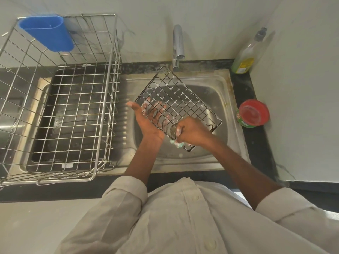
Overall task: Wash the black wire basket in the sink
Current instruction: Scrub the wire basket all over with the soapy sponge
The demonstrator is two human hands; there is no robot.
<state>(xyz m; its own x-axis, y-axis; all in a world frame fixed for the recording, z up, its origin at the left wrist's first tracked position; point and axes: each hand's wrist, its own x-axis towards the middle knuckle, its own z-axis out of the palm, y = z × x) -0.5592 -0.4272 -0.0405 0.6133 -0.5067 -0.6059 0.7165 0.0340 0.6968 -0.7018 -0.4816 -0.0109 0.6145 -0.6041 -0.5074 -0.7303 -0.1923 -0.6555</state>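
The black wire basket (180, 102) was held tilted above the steel sink (222, 83), with one corner pointing up toward the tap (178, 45) and the opposite corner low near the person's right wrist. White foam sat on many crossings of its wires.

The left hand (146, 117) was under the basket and supported it from behind; its fingers were spread apart and straight, visible through the mesh, and the thumb stuck out to the left past the basket edge. The right hand (191, 132) was at the lower edge of the basket, with its fingers curled tightly around a soapy sponge (176, 142) and pressing it on the wires. Only a small pale green part of the sponge showed under the fist.

To the left of the sink, a large metal dish rack (60, 99) stood on the draining area, and a blue plastic holder (46, 32) hung on its back corner. On the dark counter to the right stood a bottle of yellow liquid (244, 57) in the corner by the wall, and nearer a round tub with a red lid (253, 112). Both sleeves of the light shirt (183, 222) were rolled up.
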